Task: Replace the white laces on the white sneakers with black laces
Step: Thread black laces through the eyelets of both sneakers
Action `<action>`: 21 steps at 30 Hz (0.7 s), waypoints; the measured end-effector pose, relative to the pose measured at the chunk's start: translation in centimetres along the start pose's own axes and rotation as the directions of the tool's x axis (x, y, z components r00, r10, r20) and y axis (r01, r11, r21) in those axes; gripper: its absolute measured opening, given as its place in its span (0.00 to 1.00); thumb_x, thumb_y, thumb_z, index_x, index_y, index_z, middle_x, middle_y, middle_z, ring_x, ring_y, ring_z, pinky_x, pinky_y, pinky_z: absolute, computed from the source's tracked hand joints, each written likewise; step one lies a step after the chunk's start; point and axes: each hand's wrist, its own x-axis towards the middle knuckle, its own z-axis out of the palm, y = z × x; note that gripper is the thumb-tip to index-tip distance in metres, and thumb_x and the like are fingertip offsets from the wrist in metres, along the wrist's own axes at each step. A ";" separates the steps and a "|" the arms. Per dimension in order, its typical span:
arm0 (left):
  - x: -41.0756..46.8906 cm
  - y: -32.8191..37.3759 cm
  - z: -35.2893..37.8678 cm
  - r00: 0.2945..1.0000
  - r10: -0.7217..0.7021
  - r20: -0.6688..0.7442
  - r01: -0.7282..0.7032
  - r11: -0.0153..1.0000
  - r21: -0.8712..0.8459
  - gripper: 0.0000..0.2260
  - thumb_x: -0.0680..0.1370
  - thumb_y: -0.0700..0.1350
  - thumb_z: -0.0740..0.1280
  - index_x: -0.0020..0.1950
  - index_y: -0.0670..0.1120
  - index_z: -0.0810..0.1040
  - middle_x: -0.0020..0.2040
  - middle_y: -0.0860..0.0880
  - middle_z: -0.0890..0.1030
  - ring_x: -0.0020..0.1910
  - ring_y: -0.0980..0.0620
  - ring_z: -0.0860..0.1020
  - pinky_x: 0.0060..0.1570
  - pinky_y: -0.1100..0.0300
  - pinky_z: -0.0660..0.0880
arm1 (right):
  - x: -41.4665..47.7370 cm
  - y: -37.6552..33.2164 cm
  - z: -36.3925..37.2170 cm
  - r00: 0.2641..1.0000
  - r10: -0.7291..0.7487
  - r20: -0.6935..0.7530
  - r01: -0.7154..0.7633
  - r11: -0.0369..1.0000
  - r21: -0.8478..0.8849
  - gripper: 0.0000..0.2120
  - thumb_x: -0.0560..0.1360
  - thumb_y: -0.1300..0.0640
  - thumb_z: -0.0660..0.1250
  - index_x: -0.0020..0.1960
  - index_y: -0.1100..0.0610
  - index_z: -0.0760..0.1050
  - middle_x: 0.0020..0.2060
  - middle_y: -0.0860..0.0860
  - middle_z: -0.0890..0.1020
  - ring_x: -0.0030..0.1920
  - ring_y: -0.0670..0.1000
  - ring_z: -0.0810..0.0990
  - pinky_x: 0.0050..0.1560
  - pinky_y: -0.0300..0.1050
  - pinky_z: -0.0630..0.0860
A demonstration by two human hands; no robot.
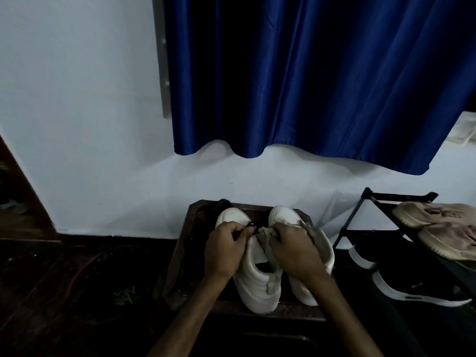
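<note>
Two white sneakers stand side by side on a small dark wooden stool (192,243), toes toward the wall. My left hand (224,249) lies over the left sneaker (257,279) and pinches a black lace (251,226) near its lower eyelets. My right hand (293,249) grips the tongue and lace area between the two shoes, partly covering the right sneaker (283,215). Most of the lacing is hidden under my fingers.
A black shoe rack (360,222) stands to the right with beige shoes (435,215) on top and black shoes (412,284) with white soles below. A blue curtain (309,86) hangs on the white wall behind. The floor is dark.
</note>
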 end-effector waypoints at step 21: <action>0.7 1.3 0.7 0.995 0.086 0.052 -0.096 0.960 0.263 0.10 0.77 0.55 0.69 0.47 0.49 0.80 0.47 0.55 0.81 0.45 0.57 0.79 0.38 0.64 0.68 | 0.6 0.3 -0.3 0.996 0.065 0.069 -0.071 0.994 0.084 0.10 0.76 0.60 0.61 0.49 0.61 0.80 0.43 0.57 0.84 0.46 0.57 0.80 0.45 0.48 0.73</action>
